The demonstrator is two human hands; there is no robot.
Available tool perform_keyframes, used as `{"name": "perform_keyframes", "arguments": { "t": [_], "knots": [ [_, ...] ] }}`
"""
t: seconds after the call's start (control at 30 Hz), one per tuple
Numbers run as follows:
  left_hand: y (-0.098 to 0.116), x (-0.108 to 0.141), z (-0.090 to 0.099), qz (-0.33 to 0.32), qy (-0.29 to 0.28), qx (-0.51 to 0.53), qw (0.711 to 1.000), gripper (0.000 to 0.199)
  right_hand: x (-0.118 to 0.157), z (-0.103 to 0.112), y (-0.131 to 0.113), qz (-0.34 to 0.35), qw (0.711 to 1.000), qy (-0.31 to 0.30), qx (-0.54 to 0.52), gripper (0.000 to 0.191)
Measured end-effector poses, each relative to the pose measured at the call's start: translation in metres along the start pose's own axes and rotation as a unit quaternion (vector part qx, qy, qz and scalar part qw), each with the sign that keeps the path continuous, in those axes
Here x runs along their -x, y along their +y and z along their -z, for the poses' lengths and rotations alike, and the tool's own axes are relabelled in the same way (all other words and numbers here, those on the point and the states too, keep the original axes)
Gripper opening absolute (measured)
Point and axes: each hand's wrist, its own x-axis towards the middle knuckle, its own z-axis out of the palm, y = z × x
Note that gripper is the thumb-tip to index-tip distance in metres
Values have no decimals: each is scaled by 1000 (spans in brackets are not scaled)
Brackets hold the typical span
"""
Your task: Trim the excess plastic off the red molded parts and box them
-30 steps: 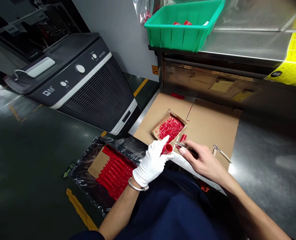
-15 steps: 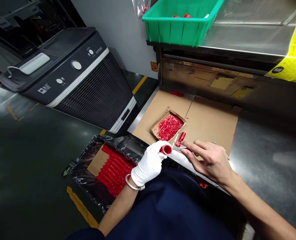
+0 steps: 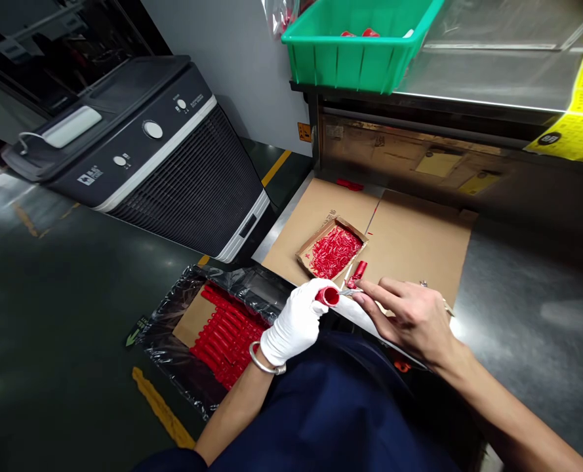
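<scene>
My left hand (image 3: 291, 328), in a white glove, is closed around a red plastic tube (image 3: 328, 297) whose round open end faces up toward me. My bare right hand (image 3: 412, 318) pinches a slim metal blade tool (image 3: 349, 292); its tip meets the tube's rim. Part of the tool is hidden by my fingers. Just beyond them, another red tubular piece (image 3: 360, 269) lies on the cardboard sheet (image 3: 419, 229). A shallow cardboard tray (image 3: 354, 229) full of small red shavings (image 3: 335, 252) sits behind my left hand.
At lower left, a box lined with black plastic (image 3: 256, 282) holds rows of red parts (image 3: 227, 337). A dark air cooler (image 3: 183, 177) stands at left. A green bin (image 3: 340, 62) rests on the raised shelf. One red piece (image 3: 350, 185) lies at the cardboard's far edge.
My right hand has shifted slightly left and the blade tool sits closer against the tube's rim. The left hand keeps its grip, and the view has shifted slightly.
</scene>
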Motion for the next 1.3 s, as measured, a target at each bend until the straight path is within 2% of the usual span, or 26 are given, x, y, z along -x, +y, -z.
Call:
{"name": "perform_keyframes", "arguments": {
  "t": [0.4, 0.67, 0.93, 1.3],
  "knots": [
    [-7, 2, -3, 7, 30, -41, 999, 28, 3, -5, -7, -30, 999, 3, -41, 18],
    [-1, 1, -2, 48, 66, -46, 996, 22, 7, -8, -14, -40, 998, 11, -41, 20],
    [0, 0, -1, 46, 68, -47, 996, 21, 4, -11, -18, -51, 998, 32, 2, 18],
    [-1, -1, -9, 49, 94, -66, 992, 19, 9, -11, -17, -72, 997, 27, -24, 17]
  ]
}}
